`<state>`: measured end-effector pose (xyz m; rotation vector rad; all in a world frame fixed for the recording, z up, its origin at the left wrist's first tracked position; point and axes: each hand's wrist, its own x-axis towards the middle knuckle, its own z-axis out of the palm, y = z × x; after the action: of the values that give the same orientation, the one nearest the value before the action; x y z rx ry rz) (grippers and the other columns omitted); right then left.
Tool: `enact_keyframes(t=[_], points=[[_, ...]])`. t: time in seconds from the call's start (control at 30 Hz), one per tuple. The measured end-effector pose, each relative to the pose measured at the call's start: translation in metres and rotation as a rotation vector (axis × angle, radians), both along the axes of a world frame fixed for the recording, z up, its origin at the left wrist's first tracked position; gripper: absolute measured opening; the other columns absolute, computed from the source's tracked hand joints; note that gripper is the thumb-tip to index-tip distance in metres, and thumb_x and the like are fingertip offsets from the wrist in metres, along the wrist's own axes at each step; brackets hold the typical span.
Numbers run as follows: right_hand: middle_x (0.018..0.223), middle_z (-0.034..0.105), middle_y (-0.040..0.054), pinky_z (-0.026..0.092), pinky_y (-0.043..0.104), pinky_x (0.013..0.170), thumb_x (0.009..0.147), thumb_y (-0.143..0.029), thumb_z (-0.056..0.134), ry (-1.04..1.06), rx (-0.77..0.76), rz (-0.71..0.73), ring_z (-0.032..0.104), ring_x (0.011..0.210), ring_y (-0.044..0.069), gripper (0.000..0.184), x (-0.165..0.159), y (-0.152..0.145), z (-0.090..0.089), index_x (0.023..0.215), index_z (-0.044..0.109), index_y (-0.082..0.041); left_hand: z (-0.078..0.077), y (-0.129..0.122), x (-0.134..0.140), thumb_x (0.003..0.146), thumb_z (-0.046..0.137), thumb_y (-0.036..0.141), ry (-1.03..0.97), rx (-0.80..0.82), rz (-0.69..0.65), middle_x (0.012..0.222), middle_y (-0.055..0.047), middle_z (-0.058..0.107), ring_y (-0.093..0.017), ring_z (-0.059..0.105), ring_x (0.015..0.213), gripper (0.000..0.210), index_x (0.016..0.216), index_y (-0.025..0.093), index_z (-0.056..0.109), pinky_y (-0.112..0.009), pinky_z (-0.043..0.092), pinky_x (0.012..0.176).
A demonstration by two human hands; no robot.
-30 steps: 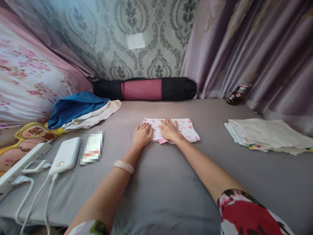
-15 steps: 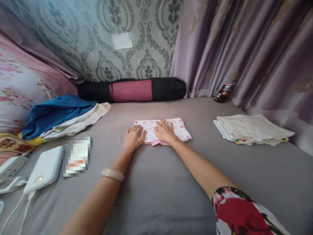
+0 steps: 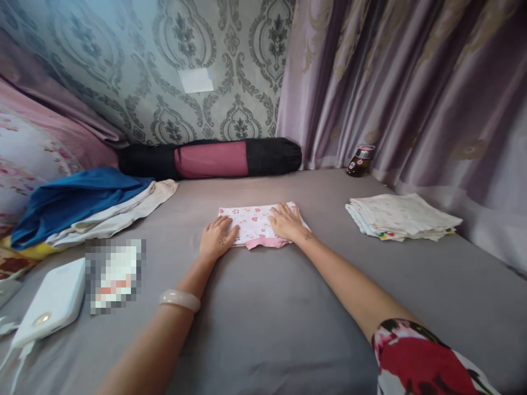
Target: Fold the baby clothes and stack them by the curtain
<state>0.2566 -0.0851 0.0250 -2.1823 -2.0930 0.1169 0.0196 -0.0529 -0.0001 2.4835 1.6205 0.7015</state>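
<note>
A folded white garment [image 3: 251, 224] with pink and red prints lies on the grey sheet in front of me. Its pink band [image 3: 267, 242] shows along the near edge. My left hand [image 3: 217, 237] lies flat on the garment's left end, fingers stretched and slightly apart. On the right part rests my right hand [image 3: 287, 224], palm down, with its fingers spread toward the far edge. Neither hand grips the cloth. What is under the palms is hidden.
To the right lies a stack of folded light cloths [image 3: 403, 216]; behind it stands a dark bottle [image 3: 359, 162]. A black and pink roll bag [image 3: 212, 159] lines the wall. At left are blue and cream clothes [image 3: 82, 192], a white power bank [image 3: 51, 299] and a blurred-out item [image 3: 117, 277].
My right hand has slid to the right across the garment, uncovering its printed middle. My left hand stays on the left end. The whole view has shifted a little.
</note>
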Motion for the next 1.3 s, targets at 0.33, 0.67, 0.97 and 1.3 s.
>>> enact_keyframes(t=[0.33,0.67,0.97,1.3], points=[[0.154,0.03,0.0143,0.014,0.055,0.112,0.098,-0.041,0.025,0.08,0.017,-0.07,0.024,0.142,0.029,0.053,0.012,0.0,-0.013,0.144,0.04,-0.019,0.0,0.004,-0.003,0.091,0.045,0.042,0.005,0.005,-0.057,0.133,-0.01,0.058,-0.025,0.048,0.129,0.04,0.119,0.018,0.061,-0.039,0.037,0.108],[0.114,0.066,0.0128,0.052,0.022,0.077,0.092,-0.016,0.039,0.761,0.042,-0.504,0.066,0.093,0.014,0.033,0.064,0.008,0.013,0.119,0.057,-0.012,-0.002,0.02,-0.007,0.086,0.047,0.044,-0.022,-0.054,0.206,0.122,-0.017,0.06,-0.027,0.054,0.118,0.046,0.118,0.012,0.058,-0.035,0.04,0.102],[0.043,0.051,-0.002,0.029,0.016,0.034,0.077,-0.015,0.066,0.766,-0.189,-0.64,0.043,0.034,0.008,0.01,0.078,0.008,0.018,0.07,0.06,-0.012,0.035,0.035,-0.01,0.073,0.062,0.035,-0.022,-0.448,0.417,0.079,-0.016,0.069,-0.031,0.066,0.088,0.02,0.074,0.015,0.065,-0.032,0.046,0.068],[0.043,0.048,-0.0061,0.039,0.015,0.041,0.081,-0.009,0.058,0.944,-0.32,-0.547,0.043,0.036,0.006,0.016,0.061,-0.007,0.043,0.067,0.053,-0.015,0.05,0.051,-0.015,0.054,0.08,0.035,-0.17,-0.731,0.452,0.04,0.001,0.044,-0.014,0.044,0.044,0.036,0.046,0.019,0.049,-0.025,0.029,0.046]])
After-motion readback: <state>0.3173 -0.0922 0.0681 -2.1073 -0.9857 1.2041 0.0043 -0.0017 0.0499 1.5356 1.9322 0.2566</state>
